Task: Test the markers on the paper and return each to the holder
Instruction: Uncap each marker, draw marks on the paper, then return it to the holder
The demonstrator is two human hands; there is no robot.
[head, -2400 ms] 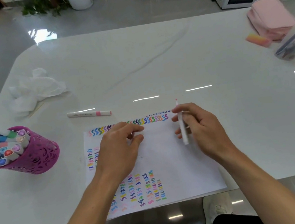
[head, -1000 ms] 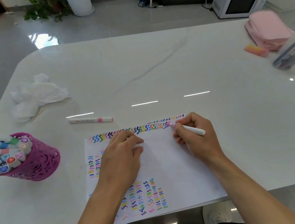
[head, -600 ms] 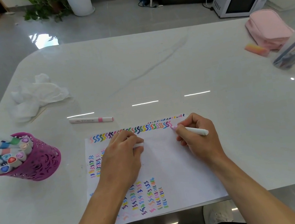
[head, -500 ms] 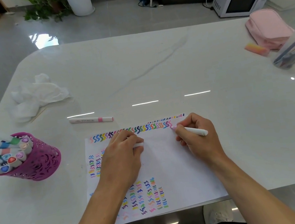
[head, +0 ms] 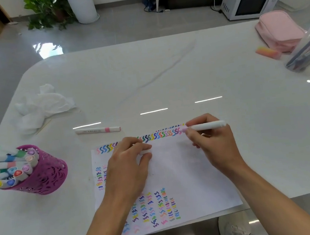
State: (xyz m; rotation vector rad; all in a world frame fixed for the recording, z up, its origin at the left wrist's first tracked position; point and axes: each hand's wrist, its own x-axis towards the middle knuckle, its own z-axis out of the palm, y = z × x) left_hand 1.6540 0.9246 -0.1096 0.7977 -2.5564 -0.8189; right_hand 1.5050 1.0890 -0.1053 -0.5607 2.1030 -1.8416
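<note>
A: Left to right, fast; holder (head: pixel 42 176) sits far left, packed with markers (head: pixel 10 168), ends fanned out to the left; tissue (head: pixel 45 105) lies behind it; loose marker (head: pixel 97 130) lies capped on the table (head: pixel 164 73), just beyond the paper (head: pixel 186 172).

B: Hands?

A: Left hand (head: pixel 127 167) rests on the paper, fingers curled, thumb and forefinger pinching a small white piece, likely the cap (head: pixel 145 151); right hand (head: pixel 214 145) wraps the marker (head: pixel 208 125) in a writing grip; its pink tip touches the right end of the top row of squiggles.

B: What could go wrong?

A: The tip works right at the paper's far edge; a long stroke would probably ink the table; if the left hand lifts, the sheet may slide under the stroke; the cap is small and held only by a pinch, so it could drop and roll; a hasty reach left could knock the holder, which looks crowded and top-heavy.

B: Edges, room?

A: The paper's near edge reaches the table's near edge; whether it overhangs, cannot tell; the top row has little paper left to its right; the middle of the sheet is blank; bare table runs between paper and holder, so the return path looks open, passing the loose marker; pouch (head: pixel 280 29) and tub (head: pixel 308 49) sit far right, well apart.
</note>
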